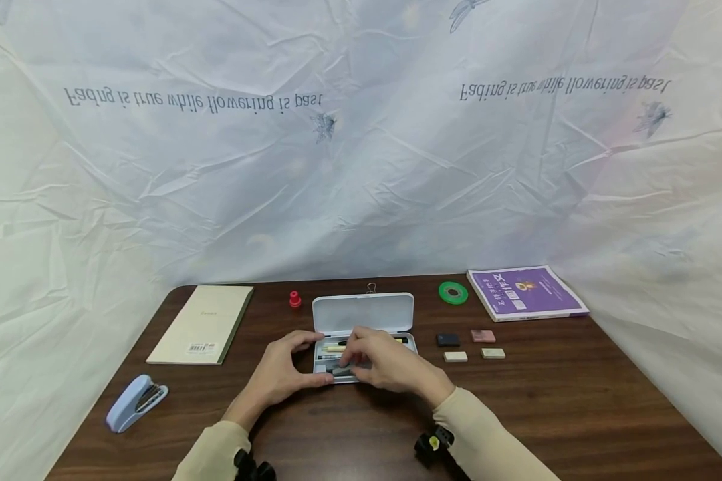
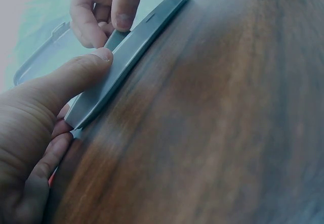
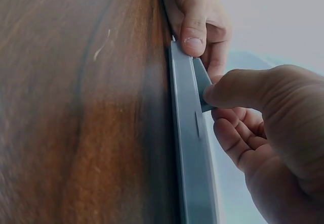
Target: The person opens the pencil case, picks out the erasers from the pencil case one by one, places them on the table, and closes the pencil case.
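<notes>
A white pencil case (image 1: 364,312) lies with its lid raised, several pens (image 1: 333,348) inside. My left hand (image 1: 281,367) grips the case's left end, thumb on the front wall and fingers at the back corner. My right hand (image 1: 385,361) reaches into the front of the case. Between its thumb and fingers it pinches a flat grey piece (image 3: 202,85), which stands slanted above the front wall (image 3: 188,107) in the right wrist view. Its lower part is hidden in the case, and I cannot tell what kind of thing it is.
Right of the case lie a black block (image 1: 448,340), a pink block (image 1: 483,336) and two white erasers (image 1: 455,357). Behind them are green tape (image 1: 453,292) and a purple book (image 1: 526,292). A notebook (image 1: 201,321), stapler (image 1: 135,403) and red bottle (image 1: 295,299) stand left; a binder clip (image 1: 371,288) is behind.
</notes>
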The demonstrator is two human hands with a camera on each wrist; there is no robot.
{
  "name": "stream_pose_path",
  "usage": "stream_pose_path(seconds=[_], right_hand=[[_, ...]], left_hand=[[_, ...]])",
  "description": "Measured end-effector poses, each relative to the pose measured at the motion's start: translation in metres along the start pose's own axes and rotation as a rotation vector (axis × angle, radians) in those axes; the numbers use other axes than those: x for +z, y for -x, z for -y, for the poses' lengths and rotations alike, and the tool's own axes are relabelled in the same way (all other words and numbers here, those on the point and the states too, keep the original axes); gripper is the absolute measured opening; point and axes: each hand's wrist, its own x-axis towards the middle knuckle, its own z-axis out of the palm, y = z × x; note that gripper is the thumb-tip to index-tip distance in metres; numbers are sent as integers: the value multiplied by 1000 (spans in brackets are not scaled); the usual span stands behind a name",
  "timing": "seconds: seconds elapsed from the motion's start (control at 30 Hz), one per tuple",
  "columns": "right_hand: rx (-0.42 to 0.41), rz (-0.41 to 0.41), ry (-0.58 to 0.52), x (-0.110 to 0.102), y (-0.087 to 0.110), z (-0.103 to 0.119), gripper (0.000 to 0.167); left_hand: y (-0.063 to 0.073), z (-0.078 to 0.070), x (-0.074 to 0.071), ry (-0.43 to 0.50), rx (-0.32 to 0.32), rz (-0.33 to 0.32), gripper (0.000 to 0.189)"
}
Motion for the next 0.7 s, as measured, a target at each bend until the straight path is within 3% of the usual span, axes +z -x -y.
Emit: stream_pose_path(seconds=[0.7], right_hand=[[-21, -127, -61, -16, 7, -4, 22]], left_hand=[[0, 0, 0, 12, 13, -1, 79]])
